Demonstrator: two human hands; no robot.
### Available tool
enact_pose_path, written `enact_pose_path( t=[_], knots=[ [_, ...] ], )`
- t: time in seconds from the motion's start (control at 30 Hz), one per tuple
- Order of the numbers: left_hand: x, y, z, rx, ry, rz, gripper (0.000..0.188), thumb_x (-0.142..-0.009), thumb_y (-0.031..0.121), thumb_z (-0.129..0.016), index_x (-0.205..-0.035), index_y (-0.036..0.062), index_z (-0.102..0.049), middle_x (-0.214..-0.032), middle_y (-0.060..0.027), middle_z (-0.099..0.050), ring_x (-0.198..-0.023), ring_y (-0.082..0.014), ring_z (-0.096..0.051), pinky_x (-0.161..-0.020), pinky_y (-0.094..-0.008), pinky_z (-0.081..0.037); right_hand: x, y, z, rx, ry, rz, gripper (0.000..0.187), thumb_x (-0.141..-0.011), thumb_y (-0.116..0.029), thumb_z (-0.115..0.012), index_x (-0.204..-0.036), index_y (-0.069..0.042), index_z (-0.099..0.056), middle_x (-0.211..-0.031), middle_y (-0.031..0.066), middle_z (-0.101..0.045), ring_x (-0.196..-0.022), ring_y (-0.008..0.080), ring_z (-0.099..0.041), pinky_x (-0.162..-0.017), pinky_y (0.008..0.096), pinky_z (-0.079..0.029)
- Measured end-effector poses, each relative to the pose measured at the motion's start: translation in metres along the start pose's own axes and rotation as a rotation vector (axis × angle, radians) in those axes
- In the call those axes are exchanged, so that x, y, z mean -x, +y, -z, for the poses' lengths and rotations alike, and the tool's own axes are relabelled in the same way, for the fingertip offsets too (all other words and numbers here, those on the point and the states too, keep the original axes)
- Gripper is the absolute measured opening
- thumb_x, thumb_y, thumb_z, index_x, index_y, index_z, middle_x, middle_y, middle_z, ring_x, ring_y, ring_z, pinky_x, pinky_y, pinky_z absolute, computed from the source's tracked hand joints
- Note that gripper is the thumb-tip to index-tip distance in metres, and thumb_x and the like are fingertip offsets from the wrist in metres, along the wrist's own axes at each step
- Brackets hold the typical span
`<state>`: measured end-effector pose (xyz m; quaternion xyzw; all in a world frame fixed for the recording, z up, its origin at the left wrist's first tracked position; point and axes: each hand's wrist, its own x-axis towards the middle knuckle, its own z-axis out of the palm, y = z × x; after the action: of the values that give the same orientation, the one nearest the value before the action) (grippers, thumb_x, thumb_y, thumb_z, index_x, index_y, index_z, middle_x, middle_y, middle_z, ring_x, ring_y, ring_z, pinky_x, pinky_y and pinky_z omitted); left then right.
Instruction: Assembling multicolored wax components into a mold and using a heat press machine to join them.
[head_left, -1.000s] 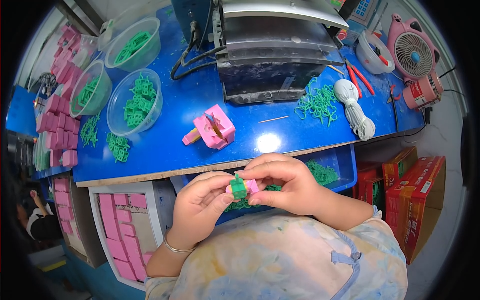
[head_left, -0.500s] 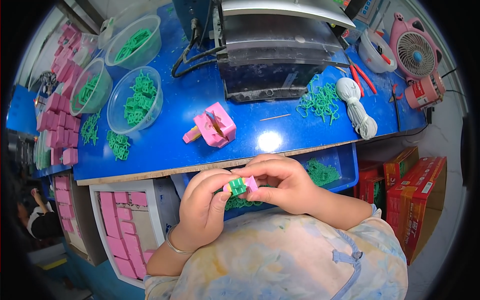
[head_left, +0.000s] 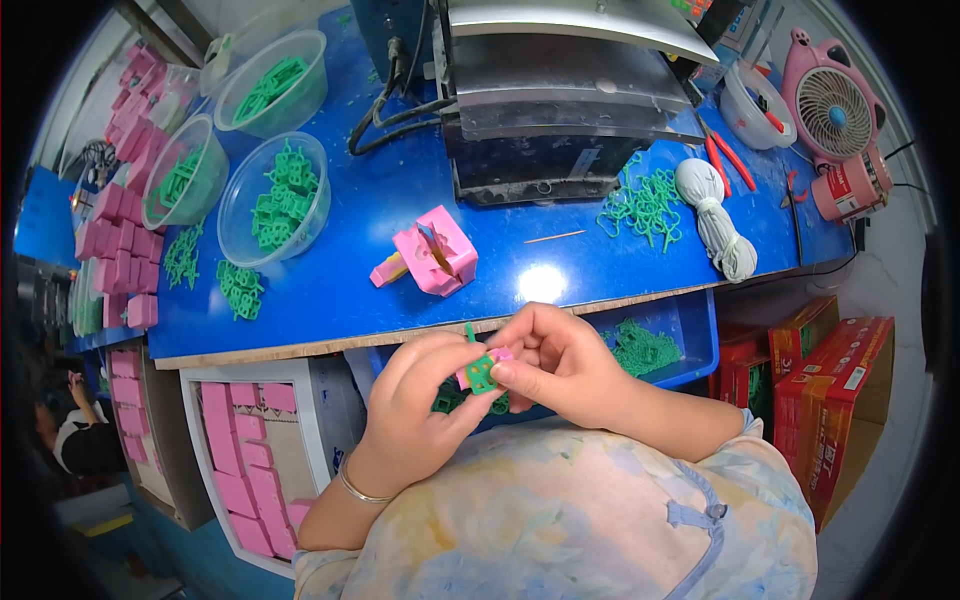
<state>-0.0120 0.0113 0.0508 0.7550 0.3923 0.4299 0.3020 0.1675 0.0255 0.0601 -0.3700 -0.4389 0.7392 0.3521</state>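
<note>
In front of my body, over the table's near edge, I hold a small green molded piece [head_left: 481,374] with a pink part [head_left: 501,354] against it. My left hand [head_left: 415,400] is closed, pinching them between thumb and fingers. My right hand [head_left: 560,362] is closed too, its thumb pressed to the piece's right side and its fingers curled behind. A thin green stub sticks up above the piece. Beyond my hands a larger pink block [head_left: 437,252] with a slot in its top lies on the blue table [head_left: 350,290].
Clear tubs [head_left: 272,198] of green pieces stand at the left, beside stacked pink blocks [head_left: 112,250]. A dark metal machine [head_left: 540,150] occupies the back. A white cord bundle [head_left: 712,220], red-handled pliers [head_left: 733,162] and a pink fan [head_left: 832,105] are right. Below the edge sits a blue tray [head_left: 700,335].
The green piece has turned in my fingers, its holed face now showing and a stub pointing up. My right hand's fingers have lifted and curled; the pink part shows less.
</note>
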Motion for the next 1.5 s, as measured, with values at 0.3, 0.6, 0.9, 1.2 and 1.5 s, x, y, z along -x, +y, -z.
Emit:
enact_pose_path(
  t=[0.3, 0.6, 0.9, 1.2, 1.5],
  knots=[
    [-0.006, 0.006, 0.001, -0.069, -0.049, -0.003, 0.038, -0.062, 0.002, -0.072, -0.098, 0.0031, -0.059, -0.089, -0.0117, -0.056, -0.078, -0.0239, -0.057, -0.067, -0.0313, -0.048, -0.001, 0.008, 0.002, -0.001, -0.048, 0.075, 0.019, -0.085, -0.012, -0.061, -0.089, -0.004, -0.044, -0.070, -0.0024, -0.050, -0.060, 0.0004, -0.043, -0.050, 0.0172, -0.036],
    [0.003, 0.002, -0.002, 0.050, -0.006, 0.004, 0.042, -0.056, 0.002, -0.075, -0.094, 0.0054, -0.058, -0.084, -0.0098, -0.055, -0.074, -0.0225, -0.055, -0.062, -0.0302, -0.047, 0.002, 0.011, -0.002, 0.012, -0.032, 0.180, 0.018, -0.083, -0.008, -0.063, -0.085, -0.006, -0.045, -0.068, -0.0058, -0.047, -0.059, -0.0022, -0.039, -0.050, 0.0155, -0.031],
    [-0.001, 0.008, -0.001, 0.085, -0.036, 0.075, 0.039, -0.059, 0.001, -0.076, -0.093, 0.0054, -0.056, -0.092, -0.0097, -0.054, -0.071, -0.0177, -0.055, -0.060, -0.0264, -0.046, 0.001, 0.013, -0.004, -0.073, -0.054, 0.226, 0.019, -0.082, -0.007, -0.064, -0.086, -0.005, -0.046, -0.070, -0.0036, -0.050, -0.060, -0.0014, -0.041, -0.052, 0.0160, -0.034],
    [0.003, 0.003, -0.003, 0.049, -0.053, -0.022, 0.041, -0.062, 0.005, -0.078, -0.093, 0.0049, -0.052, -0.102, -0.0130, -0.053, -0.085, -0.0191, -0.056, -0.070, -0.0285, -0.048, 0.002, 0.023, 0.009, 0.219, -0.030, 0.369, 0.021, -0.079, -0.007, -0.067, -0.089, -0.004, -0.049, -0.075, 0.0020, -0.053, -0.059, 0.0039, -0.045, -0.051, 0.0200, -0.036],
    [0.013, 0.001, -0.001, 0.650, -0.047, 0.402, 0.040, -0.072, -0.007, -0.067, -0.109, 0.0003, -0.054, -0.102, -0.0121, -0.055, -0.087, -0.0159, -0.057, -0.076, -0.0275, -0.048, -0.007, 0.016, 0.016, 0.585, -0.084, 0.798, 0.026, -0.074, -0.009, -0.071, -0.092, -0.003, -0.052, -0.078, 0.0082, -0.056, -0.051, 0.0107, -0.051, -0.046, 0.0223, -0.039]
  ],
)
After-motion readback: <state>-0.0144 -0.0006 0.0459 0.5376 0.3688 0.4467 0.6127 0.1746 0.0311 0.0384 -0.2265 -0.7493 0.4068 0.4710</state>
